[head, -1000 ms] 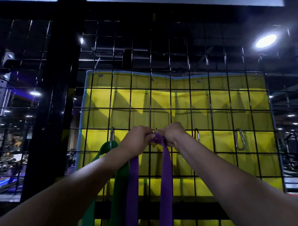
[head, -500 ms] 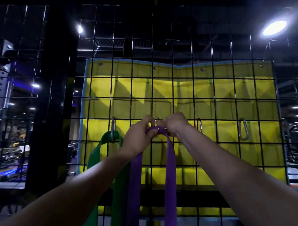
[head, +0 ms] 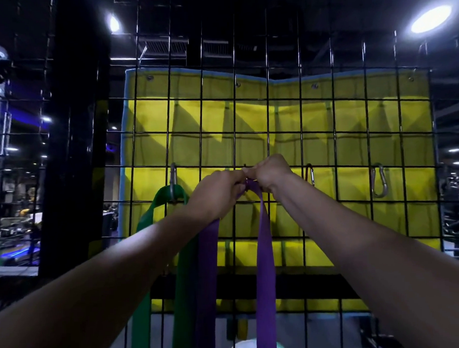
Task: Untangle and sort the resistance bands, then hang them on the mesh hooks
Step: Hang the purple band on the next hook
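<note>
A purple resistance band [head: 264, 264] hangs in two strands down the black wire mesh [head: 318, 133]. Its top loop is pinched between my left hand [head: 216, 195] and my right hand [head: 270, 173], which meet at a mesh wire; the hook there is hidden by my fingers. A green resistance band [head: 156, 211] hangs to the left from a silver carabiner hook [head: 173, 181].
Two more carabiner hooks hang on the same mesh row to the right: a reddish carabiner [head: 310, 174] just past my right hand and a silver carabiner [head: 378, 179] further right. A yellow mat [head: 352, 116] hangs behind the mesh. A black post [head: 74, 143] stands at the left.
The view has tilted down slightly, so the hands sit higher in the frame. Both hands stay closed together on the purple band's top loop at the mesh.
</note>
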Demonstrator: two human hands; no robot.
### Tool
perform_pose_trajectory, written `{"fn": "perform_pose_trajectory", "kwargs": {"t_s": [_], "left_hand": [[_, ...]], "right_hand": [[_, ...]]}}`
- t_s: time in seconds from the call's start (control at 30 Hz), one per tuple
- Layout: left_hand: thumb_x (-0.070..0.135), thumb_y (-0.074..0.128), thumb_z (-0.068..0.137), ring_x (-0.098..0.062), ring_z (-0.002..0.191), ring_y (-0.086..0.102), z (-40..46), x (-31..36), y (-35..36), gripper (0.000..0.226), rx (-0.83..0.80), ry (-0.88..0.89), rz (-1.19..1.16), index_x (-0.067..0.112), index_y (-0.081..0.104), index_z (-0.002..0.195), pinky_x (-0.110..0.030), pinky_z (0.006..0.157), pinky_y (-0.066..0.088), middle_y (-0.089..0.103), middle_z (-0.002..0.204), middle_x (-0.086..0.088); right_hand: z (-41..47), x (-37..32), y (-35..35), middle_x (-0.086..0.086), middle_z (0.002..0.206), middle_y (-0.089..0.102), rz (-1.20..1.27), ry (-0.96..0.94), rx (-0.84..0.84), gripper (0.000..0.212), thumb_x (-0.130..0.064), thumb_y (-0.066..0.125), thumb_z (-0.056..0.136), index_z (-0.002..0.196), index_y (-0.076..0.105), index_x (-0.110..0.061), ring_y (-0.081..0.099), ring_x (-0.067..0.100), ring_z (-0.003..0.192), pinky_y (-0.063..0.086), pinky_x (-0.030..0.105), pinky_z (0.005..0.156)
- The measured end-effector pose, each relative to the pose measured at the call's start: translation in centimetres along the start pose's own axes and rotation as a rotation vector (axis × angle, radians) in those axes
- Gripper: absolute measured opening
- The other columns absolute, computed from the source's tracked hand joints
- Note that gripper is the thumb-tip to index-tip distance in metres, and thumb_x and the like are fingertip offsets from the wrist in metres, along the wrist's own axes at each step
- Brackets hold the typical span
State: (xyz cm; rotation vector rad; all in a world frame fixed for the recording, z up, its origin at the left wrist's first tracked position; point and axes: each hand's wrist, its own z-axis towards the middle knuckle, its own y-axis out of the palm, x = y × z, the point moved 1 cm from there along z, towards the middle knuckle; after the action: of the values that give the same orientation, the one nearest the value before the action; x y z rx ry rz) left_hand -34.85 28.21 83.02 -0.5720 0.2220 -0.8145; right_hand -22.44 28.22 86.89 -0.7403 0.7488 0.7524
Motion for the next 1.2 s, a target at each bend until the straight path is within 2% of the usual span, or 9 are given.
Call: {"fn": "perform_pose_trajectory", "kwargs": {"t_s": [0.23,0.4,0.47,0.57,0.73,0.8,0.97,1.1,1.2], "left_hand": [[0.023,0.042,0.097,-0.018,0.081,0.056,-0.2,0.0,0.1,0.019,-0.032,-0.003,0.058,0.017,0.06,0.102,-0.029,0.068,0.038,0.061,0.087,-0.004],[0.026,0.045,0.096,-0.016,0.084,0.057,-0.3,-0.5,0.1,0.02,0.008,-0.022,-0.029,0.023,0.062,0.106,-0.029,0.07,0.042,0.058,0.087,0.005],[0.029,0.049,0.094,-0.012,0.088,0.056,-0.4,-0.8,0.0,0.02,0.064,-0.056,-0.083,0.026,0.064,0.107,-0.028,0.072,0.044,0.057,0.096,0.007],[0.034,0.056,0.089,-0.01,0.093,0.052,-0.6,-0.5,0.3,0.021,0.172,-0.182,-0.133,0.027,0.066,0.106,-0.028,0.075,0.041,0.051,0.109,0.007],[0.024,0.06,0.089,-0.004,0.076,0.053,-0.3,0.3,1.4,0.005,0.239,-0.451,-0.553,0.024,0.066,0.089,-0.009,0.061,0.039,0.057,0.075,0.015],[0.021,0.059,0.09,-0.001,0.072,0.051,-0.2,0.3,1.3,0.006,0.231,-0.38,-0.509,0.021,0.064,0.09,-0.003,0.056,0.036,0.056,0.076,0.012],[0.024,0.059,0.089,-0.009,0.086,0.048,0.1,-1.0,0.6,0.017,0.162,-0.134,-0.216,0.02,0.065,0.104,-0.023,0.077,0.039,0.054,0.103,0.002],[0.02,0.063,0.085,-0.011,0.087,0.055,0.3,-1.9,0.3,0.01,0.145,-0.061,-0.214,0.02,0.066,0.095,-0.03,0.078,0.046,0.059,0.095,0.007],[0.018,0.062,0.086,-0.012,0.086,0.054,0.3,-1.7,0.2,0.011,0.11,0.022,-0.163,0.017,0.067,0.095,-0.033,0.079,0.048,0.054,0.09,0.009]], "right_hand": [[-0.8,-0.2,-0.2,0.015,0.083,0.061,0.024,-0.006,-0.008,0.025,-0.02,0.072,0.081,0.092,0.061,0.0,0.057,0.024,0.071,0.048,0.032,0.064],[-1.2,0.0,-0.7,0.012,0.074,0.062,0.048,-0.05,-0.052,0.022,-0.018,0.069,0.083,0.066,0.059,-0.009,0.056,0.023,0.068,0.051,0.035,0.07],[-1.3,0.0,-0.7,0.016,0.081,0.064,0.068,-0.054,-0.081,0.018,-0.017,0.068,0.083,0.07,0.062,-0.008,0.058,0.026,0.074,0.054,0.041,0.082],[-1.3,0.0,-0.7,0.013,0.072,0.062,0.087,-0.062,-0.113,0.015,-0.015,0.067,0.084,0.087,0.065,0.0,0.057,0.023,0.066,0.054,0.036,0.067],[-1.2,0.2,-0.7,0.01,0.069,0.061,0.049,-0.09,-0.115,0.018,-0.016,0.066,0.086,0.094,0.064,0.0,0.058,0.02,0.063,0.053,0.033,0.066],[-1.1,0.1,-0.6,0.014,0.077,0.063,0.016,-0.119,-0.126,0.013,-0.016,0.064,0.087,0.085,0.062,-0.003,0.06,0.022,0.068,0.054,0.036,0.069],[-0.8,0.2,-0.4,0.011,0.077,0.063,-0.044,-0.167,-0.131,0.019,-0.014,0.06,0.09,0.072,0.057,-0.009,0.06,0.023,0.073,0.055,0.041,0.077],[-0.7,0.0,-0.3,0.017,0.085,0.066,-0.107,-0.19,-0.092,0.026,-0.019,0.062,0.088,0.064,0.055,-0.011,0.057,0.024,0.074,0.054,0.044,0.079],[-0.7,-0.1,-0.2,0.007,0.064,0.056,-0.125,-0.184,-0.08,0.031,-0.018,0.061,0.089,0.06,0.053,-0.012,0.054,0.022,0.067,0.052,0.042,0.075]]}}
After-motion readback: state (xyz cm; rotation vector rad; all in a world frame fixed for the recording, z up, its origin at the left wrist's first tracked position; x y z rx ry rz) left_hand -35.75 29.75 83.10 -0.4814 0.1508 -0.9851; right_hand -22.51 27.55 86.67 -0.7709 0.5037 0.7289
